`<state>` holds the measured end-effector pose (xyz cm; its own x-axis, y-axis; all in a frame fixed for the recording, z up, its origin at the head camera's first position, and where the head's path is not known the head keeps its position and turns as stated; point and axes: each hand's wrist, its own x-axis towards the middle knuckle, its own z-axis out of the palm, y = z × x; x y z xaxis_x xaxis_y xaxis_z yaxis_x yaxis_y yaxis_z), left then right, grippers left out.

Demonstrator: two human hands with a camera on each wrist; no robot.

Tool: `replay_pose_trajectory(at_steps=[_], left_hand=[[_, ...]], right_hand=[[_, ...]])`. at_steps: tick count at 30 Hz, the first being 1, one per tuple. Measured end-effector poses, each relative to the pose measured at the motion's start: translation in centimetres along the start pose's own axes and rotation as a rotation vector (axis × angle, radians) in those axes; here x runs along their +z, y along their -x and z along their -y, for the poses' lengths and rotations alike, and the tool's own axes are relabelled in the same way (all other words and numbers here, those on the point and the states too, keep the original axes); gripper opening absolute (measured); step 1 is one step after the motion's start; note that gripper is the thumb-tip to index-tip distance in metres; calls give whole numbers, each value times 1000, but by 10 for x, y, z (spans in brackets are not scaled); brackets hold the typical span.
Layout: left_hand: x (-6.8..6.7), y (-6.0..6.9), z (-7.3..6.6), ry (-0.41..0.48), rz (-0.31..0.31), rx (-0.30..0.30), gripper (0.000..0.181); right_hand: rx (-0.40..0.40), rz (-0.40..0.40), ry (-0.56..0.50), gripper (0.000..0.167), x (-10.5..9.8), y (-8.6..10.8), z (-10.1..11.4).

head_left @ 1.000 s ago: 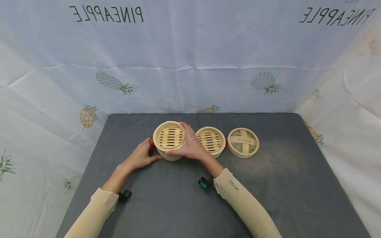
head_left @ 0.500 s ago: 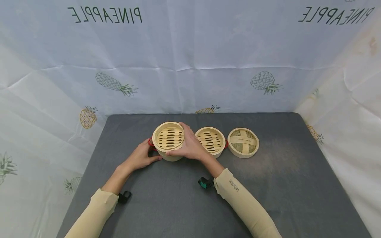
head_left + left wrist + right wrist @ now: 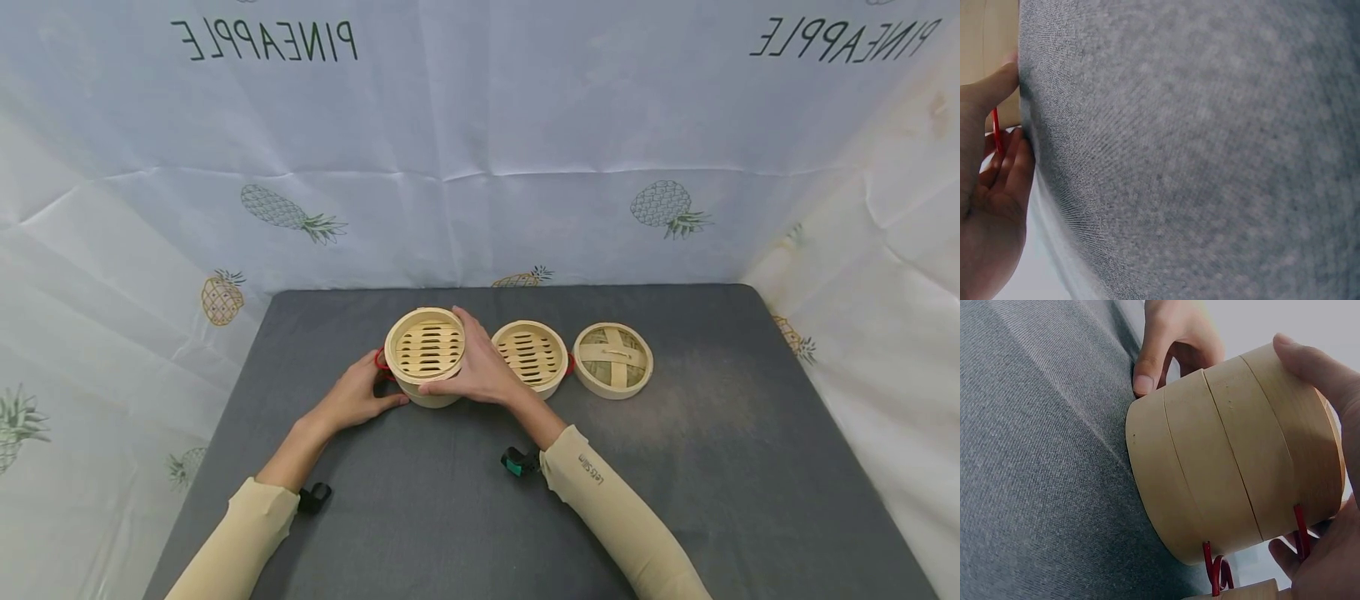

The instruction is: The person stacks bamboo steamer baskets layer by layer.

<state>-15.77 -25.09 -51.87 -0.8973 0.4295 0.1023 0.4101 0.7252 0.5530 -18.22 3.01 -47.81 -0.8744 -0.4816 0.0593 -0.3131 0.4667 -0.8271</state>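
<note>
Two round bamboo steamer baskets stand stacked at the left of the group. My right hand [image 3: 483, 367] grips the upper basket [image 3: 430, 346], its thumb on the near side and its fingers behind. Around the left side of the lower basket [image 3: 431, 400] curls my left hand [image 3: 356, 392], thumb at the front, low by the tabletop. The right wrist view shows the upper basket [image 3: 1241, 419] resting against the lower one [image 3: 1160, 469], with the left thumb on the latter. Red loops stick out from the baskets' sides. Part of the right fingers is hidden behind the stack.
Just right of the stack sits another slatted basket [image 3: 531, 354] with a red loop, close behind my right hand. Beside it lies a woven lid [image 3: 612, 360] with crossed bands. The dark grey table [image 3: 420, 517] ends at a pineapple-print cloth [image 3: 465, 125].
</note>
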Motion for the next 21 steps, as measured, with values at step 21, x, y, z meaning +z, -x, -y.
replay_pose_trajectory(at_steps=[21], left_hand=[[-1,-1,-1,25,1,-15,84]], right_hand=[[-36,-53,54,135,-26,17,-12]])
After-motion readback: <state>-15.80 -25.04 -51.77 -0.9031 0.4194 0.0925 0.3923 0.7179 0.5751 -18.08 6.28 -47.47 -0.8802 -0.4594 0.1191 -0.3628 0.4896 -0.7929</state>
